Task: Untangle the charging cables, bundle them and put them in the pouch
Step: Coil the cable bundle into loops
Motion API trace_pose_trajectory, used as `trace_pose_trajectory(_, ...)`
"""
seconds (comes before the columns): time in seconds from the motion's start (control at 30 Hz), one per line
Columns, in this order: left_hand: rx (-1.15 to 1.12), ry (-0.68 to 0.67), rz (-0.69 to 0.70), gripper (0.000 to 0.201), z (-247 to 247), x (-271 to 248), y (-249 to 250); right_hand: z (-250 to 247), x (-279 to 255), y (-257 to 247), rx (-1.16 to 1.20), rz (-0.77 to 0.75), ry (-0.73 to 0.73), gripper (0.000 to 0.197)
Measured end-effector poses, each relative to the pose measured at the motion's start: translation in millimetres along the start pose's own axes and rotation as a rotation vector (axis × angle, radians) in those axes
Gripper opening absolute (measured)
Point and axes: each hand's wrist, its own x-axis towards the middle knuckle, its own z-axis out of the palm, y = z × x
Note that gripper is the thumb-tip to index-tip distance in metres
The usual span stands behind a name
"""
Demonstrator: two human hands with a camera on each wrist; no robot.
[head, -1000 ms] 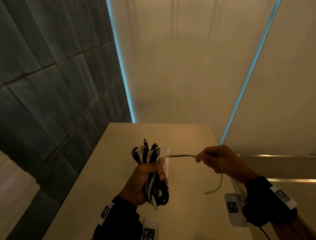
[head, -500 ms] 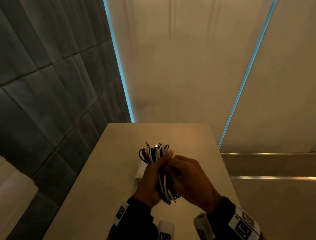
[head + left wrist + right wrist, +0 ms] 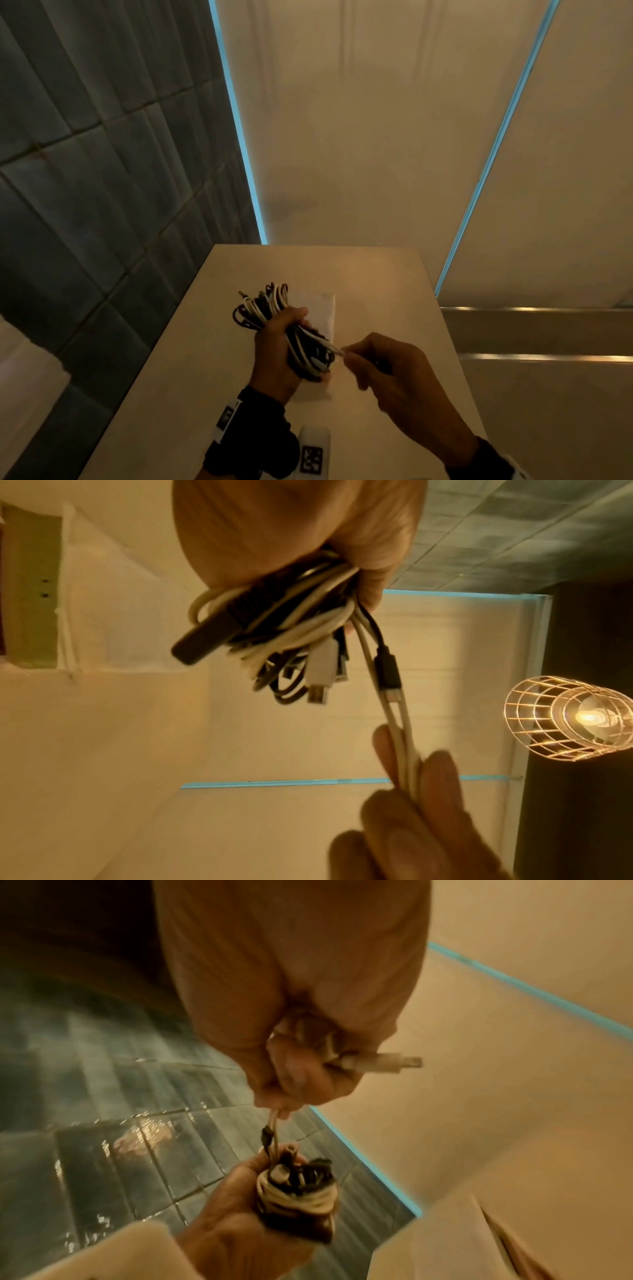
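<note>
1. While the left hand (image 3: 274,356) has its grip wrapped tight round the cable bundle (image 3: 270,308) (black and white leads coiled together), the right hand (image 3: 400,377) pinches a white strand (image 3: 330,346) between thumb and fingertips just right of the bundle, with the strand's white plug (image 3: 380,1062) poking out past the knuckles.
2. I judge the step in hand to be binding the bundle with its own loose tail. The strand runs taut from the bundle to the right hand's pinch, and a black plug (image 3: 387,669) hangs free alongside it.
3. The bundle is held in the air, with the table (image 3: 376,281) beneath it and a white sheet (image 3: 323,308) lying flat on the table directly under and behind it.
4. The next move probably calls for carrying the strand round the middle of the bundle under steady tension. The left thumb would lift briefly to let it pass, and the plug would then be tucked under a turn (slack would likely let the coils spring apart).
5. A second ago the right hand was well to the right of the bundle, with a long strand stretched out and a tail dangling. Half a second ago it was pressed against the bundle. Now it sits just to the right on a much shorter strand, so a turn seems taken up.
</note>
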Motion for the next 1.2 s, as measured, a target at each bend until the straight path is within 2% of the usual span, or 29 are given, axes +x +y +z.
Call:
trace_pose_trajectory(0.1,-0.007,-0.056,0.001,0.022,3,-4,10,-5,-6,12,0.282,0.159,-0.269,0.021)
trace_pose_trajectory(0.2,-0.04,-0.173,-0.045,0.018,6,-11,23,-18,-4,27,0.295,0.254,-0.509,0.025)
trace_pose_trajectory(0.27,-0.021,-0.267,-0.113,0.014,5,-17,29,-29,2,34,0.24,0.312,-0.488,0.021)
trace_pose_trajectory(0.37,0.208,-0.381,-0.214,0.009,0,-26,25,-41,21,32,0.148,0.289,-0.341,0.014)
trace_pose_trajectory(0.47,0.356,-0.472,-0.369,0.031,2,-36,15,-42,39,15,0.035,0.171,-0.313,0.011)
trace_pose_trajectory(0.5,0.4,-0.501,-0.383,0.035,4,-40,13,-40,43,9,-0.006,0.137,-0.322,0.01)
trace_pose_trajectory(0.6,0.556,-0.521,-0.301,0.026,9,-50,11,-30,50,1,-0.059,0.074,-0.314,0.012)
trace_pose_trajectory(0.67,0.596,-0.465,-0.212,0.018,3,-51,9,-25,51,-1,0.079,0.084,-0.298,0.018)
trace_pose_trajectory(0.77,0.614,-0.345,-0.086,0.029,-11,-46,7,-25,49,0,0.368,0.088,-0.162,0.031)
trace_pose_trajectory(0.83,0.592,-0.309,0.002,0.029,-15,-44,4,-26,46,6,0.475,0.078,-0.094,0.048)
trace_pose_trajectory(0.87,0.585,-0.319,0.046,0.028,-15,-44,3,-23,43,10,0.454,0.086,-0.124,0.062)
trace_pose_trajectory(0.93,0.644,-0.342,0.146,0.027,-11,-47,1,-9,37,13,0.387,0.113,-0.274,0.087)
trace_pose_trajectory(1.0,0.745,-0.372,0.231,0.028,-5,-49,-4,5,38,12,0.419,0.078,-0.342,0.092)
trace_pose_trajectory(1.07,0.834,-0.386,0.221,0.028,-2,-48,-12,10,43,2,0.383,0.031,-0.309,0.085)
trace_pose_trajectory(1.17,0.775,-0.349,0.067,0.022,-11,-47,-19,15,50,-6,0.266,-0.017,-0.278,0.082)
trace_pose_trajectory(1.2,0.829,-0.34,0.067,0.024,-15,-50,-15,17,50,-6,0.244,-0.034,-0.257,0.08)
